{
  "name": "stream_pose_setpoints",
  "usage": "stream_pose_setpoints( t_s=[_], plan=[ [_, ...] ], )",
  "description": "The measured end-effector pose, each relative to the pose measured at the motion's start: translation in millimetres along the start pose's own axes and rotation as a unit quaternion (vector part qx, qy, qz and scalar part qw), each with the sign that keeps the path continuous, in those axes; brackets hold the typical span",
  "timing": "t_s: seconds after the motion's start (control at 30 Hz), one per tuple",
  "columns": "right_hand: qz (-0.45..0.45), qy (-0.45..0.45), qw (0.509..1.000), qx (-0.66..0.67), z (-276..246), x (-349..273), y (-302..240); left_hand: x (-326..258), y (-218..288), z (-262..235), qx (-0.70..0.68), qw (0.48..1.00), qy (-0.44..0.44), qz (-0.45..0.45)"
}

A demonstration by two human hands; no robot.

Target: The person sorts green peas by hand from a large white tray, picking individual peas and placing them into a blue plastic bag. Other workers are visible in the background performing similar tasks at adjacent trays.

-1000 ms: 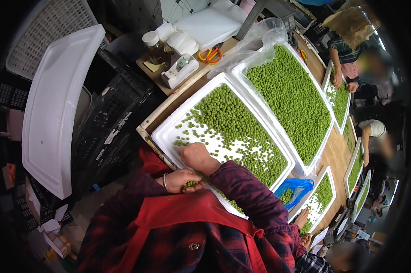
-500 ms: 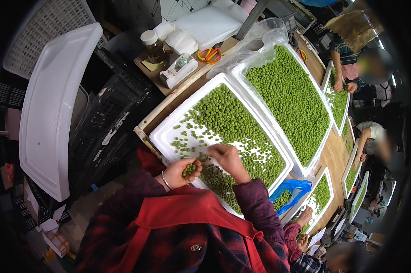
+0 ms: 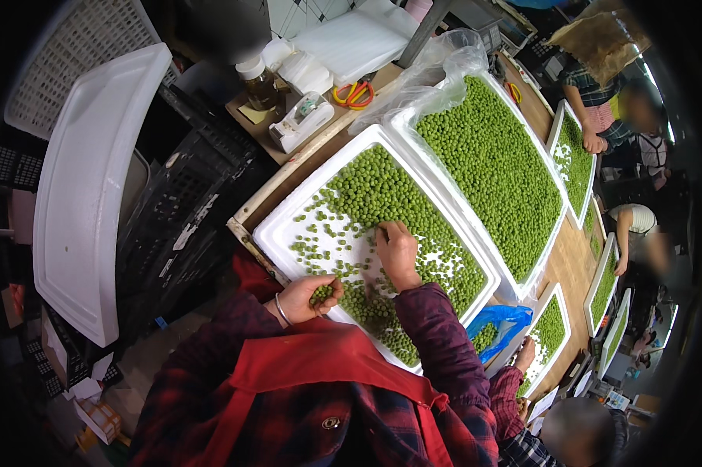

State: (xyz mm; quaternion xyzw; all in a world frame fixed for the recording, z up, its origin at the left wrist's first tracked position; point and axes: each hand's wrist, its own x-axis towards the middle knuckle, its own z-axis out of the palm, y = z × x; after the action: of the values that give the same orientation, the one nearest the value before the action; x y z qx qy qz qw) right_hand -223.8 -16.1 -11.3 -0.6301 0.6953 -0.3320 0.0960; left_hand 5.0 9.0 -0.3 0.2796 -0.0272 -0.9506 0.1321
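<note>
A white foam tray (image 3: 287, 224) lies in front of me, with loose green peas (image 3: 382, 187) heaped along its far side and thinly scattered over its left part. Another pile of peas (image 3: 380, 317) lies at the near edge. My left hand (image 3: 298, 302) is cupped over the tray's near left rim, fingers curled round several green peas (image 3: 320, 294). Over the middle of the tray is my right hand (image 3: 398, 255), its fingers bent together at the edge of the far heap. Whatever lies between those fingertips is hidden.
A second foam tray (image 3: 514, 291), full of peas and partly under clear plastic, adjoins on the right. Nearby is a blue bag (image 3: 512, 325) with peas. Beyond the left edge are scissors (image 3: 354, 94), a tape dispenser (image 3: 302, 123) and a jar (image 3: 257, 83). Co-workers handle trays at right.
My right hand has moved slightly right and away from me, off the near pile to the far heap. The left hand stays nearly in place, its fingers curled further over the peas.
</note>
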Motion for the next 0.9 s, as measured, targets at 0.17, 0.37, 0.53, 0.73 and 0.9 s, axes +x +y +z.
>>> stream_pose_setpoints(
  t_s=[0.17,0.37,0.53,0.73,0.9],
  plan=[
    [0.131,-0.088,0.977,0.142,-10,-10,-10,3,-1,-3,-0.018,1.000,0.018,0.012],
    [0.078,-0.349,0.865,0.351,-44,-11,-78,13,0,-5,-0.061,0.993,0.089,0.042],
    [-0.011,-0.073,0.991,0.116,-6,24,-50,12,5,-10,-0.076,0.997,-0.007,0.011],
    [-0.065,-0.039,0.991,-0.110,37,27,-63,3,12,-7,-0.001,0.998,-0.043,-0.045],
    [-0.154,-0.135,0.979,0.021,38,-21,-75,-10,13,-7,0.074,0.989,-0.095,-0.088]
  ],
)
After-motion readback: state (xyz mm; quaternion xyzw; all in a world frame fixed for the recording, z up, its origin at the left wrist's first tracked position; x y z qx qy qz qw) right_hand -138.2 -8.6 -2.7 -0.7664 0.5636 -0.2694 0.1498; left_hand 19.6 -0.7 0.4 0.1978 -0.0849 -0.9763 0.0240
